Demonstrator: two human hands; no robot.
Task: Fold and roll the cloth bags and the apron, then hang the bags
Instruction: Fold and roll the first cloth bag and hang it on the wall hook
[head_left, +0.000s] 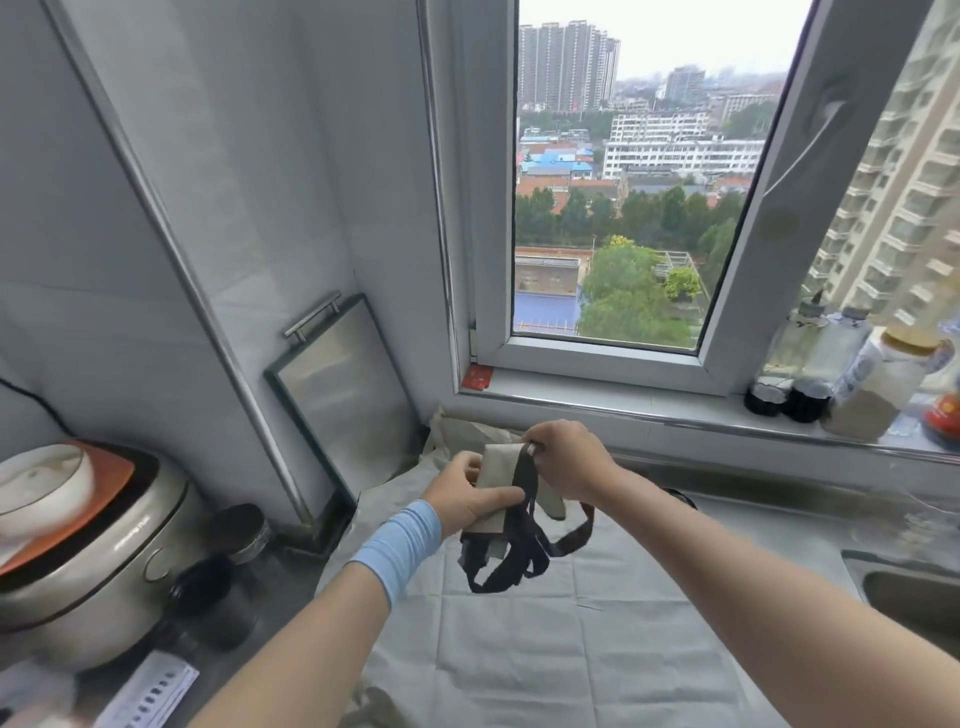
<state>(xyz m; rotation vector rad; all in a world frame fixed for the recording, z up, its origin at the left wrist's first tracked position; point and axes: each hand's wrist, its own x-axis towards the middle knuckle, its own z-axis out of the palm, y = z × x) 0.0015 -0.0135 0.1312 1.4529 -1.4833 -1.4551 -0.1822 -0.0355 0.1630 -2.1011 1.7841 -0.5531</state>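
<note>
A pale, creased cloth (519, 649) lies spread flat on the counter, directly below the fingers of both hands and reaching toward the viewer. To the left of the left hand's fingers and lower sits a rice cooker (93, 561) with a white bowl on its lid. A metal tray (343, 395) leans upright against the wall, above and left of those fingers. Just beyond the fingers, against the sill, a second beige cloth (467, 431) lies crumpled. Far to the right of the right hand's fingers, bottles (831, 364) stand on the window sill.

Between the two hands, held up off the spread cloth, is the cloth roll (498, 467): beige fabric wound into a compact, upright bundle. Whether it is a bag or the apron cannot be told. Dark straps (511, 561) cross its front and hang beneath the fingers in loose, tangled loops, one loop swinging out under the right wrist.

The left hand (467, 499), with a light blue sleeve (400, 545) at the wrist, wraps curled fingers round the roll's middle, thumb laid across its front. The right hand (566, 457) has its fingers drawn together, pinching a strap at the roll's upper end.
</note>
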